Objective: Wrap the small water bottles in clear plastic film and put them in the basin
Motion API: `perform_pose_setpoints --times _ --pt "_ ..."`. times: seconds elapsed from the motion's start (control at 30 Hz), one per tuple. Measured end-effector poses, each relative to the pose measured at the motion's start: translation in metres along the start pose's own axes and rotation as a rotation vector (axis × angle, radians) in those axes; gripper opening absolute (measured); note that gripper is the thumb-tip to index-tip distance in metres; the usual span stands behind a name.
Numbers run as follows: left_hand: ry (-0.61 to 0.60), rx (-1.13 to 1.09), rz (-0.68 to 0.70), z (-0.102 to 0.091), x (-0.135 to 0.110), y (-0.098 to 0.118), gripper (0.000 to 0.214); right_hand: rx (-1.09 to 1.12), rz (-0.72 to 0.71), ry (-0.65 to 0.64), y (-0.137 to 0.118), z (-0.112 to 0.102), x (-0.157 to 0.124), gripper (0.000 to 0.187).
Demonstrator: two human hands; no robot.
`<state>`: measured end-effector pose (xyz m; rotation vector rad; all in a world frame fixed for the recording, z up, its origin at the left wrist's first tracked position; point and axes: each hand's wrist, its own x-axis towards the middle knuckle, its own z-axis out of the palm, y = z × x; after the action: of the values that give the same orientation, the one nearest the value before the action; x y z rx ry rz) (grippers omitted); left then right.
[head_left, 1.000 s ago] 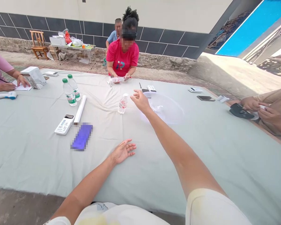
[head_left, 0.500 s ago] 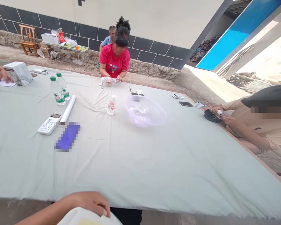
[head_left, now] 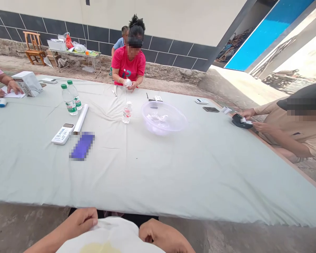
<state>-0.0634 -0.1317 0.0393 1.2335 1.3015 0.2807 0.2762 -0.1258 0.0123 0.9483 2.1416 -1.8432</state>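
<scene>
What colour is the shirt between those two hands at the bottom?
The shirt is white with a yellowish patch, best seen in the head view.

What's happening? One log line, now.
left hand: touching white shirt; right hand: touching white shirt; translucent lilac basin: on tablecloth, right of white-capped bottle
</scene>
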Motion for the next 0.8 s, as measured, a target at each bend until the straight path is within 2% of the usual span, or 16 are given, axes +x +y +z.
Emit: perform_pose_setpoints --times 0.03,0.1,0.17,0.23,0.27,0.3,0.37,0.43,0.53,0.6,0.63,0.67,0.73,0.8 --pt "0.016 -0.162 -0.032 -0.004 -0.003 0.008 0.047 0.079 -0.02 0.092 0.007 -0.014 0.008 0.009" --pt "0.048 -0.383 -0.078 -0.012 -0.005 0.019 0.051 0.127 0.059 0.15 0.016 -0.028 0.013 0.016" --pt "0.031 -0.299 -0.124 -0.016 -0.007 0.02 0.051 0.043 0.157 0.053 0.014 -0.031 0.008 0.016" --pt "-0.102 -0.028 -0.151 -0.019 -0.01 0.014 0.049 -0.043 0.169 -0.14 0.005 -0.033 -0.002 0.015" --pt "-0.171 0.053 -0.149 -0.021 -0.011 0.011 0.048 -0.048 0.128 -0.217 -0.001 -0.037 -0.006 0.017" --pt "-0.232 0.063 -0.15 -0.023 -0.013 0.008 0.049 -0.023 0.064 -0.251 -0.007 -0.043 -0.009 0.019" --pt "-0.311 -0.1 -0.156 -0.027 -0.013 0.005 0.053 0.067 -0.035 -0.22 -0.015 -0.056 -0.011 0.023" --pt "-0.31 -0.231 -0.186 -0.03 -0.01 0.002 0.061 0.065 0.031 -0.177 -0.017 -0.065 -0.006 0.023" --pt "-0.23 -0.116 -0.244 -0.032 -0.004 -0.002 0.066 -0.022 0.218 -0.34 -0.017 -0.072 -0.001 0.025" --pt "-0.289 -0.145 -0.246 -0.036 -0.001 -0.003 0.065 0.054 0.132 -0.422 -0.024 -0.086 -0.01 0.027" --pt "-0.318 -0.203 -0.223 -0.039 0.0 0.0 0.064 0.132 0.046 -0.374 -0.031 -0.1 -0.018 0.029" --pt "-0.326 -0.247 -0.193 -0.042 0.003 0.003 0.063 0.162 -0.049 -0.257 -0.038 -0.118 -0.027 0.029" --pt "-0.233 -0.159 -0.136 -0.049 0.011 0.016 0.058 0.117 -0.11 0.235 -0.054 -0.17 -0.04 0.03" --pt "-0.022 0.12 -0.106 -0.053 0.024 0.03 0.045 0.023 -0.01 0.819 -0.063 -0.231 -0.041 0.028"
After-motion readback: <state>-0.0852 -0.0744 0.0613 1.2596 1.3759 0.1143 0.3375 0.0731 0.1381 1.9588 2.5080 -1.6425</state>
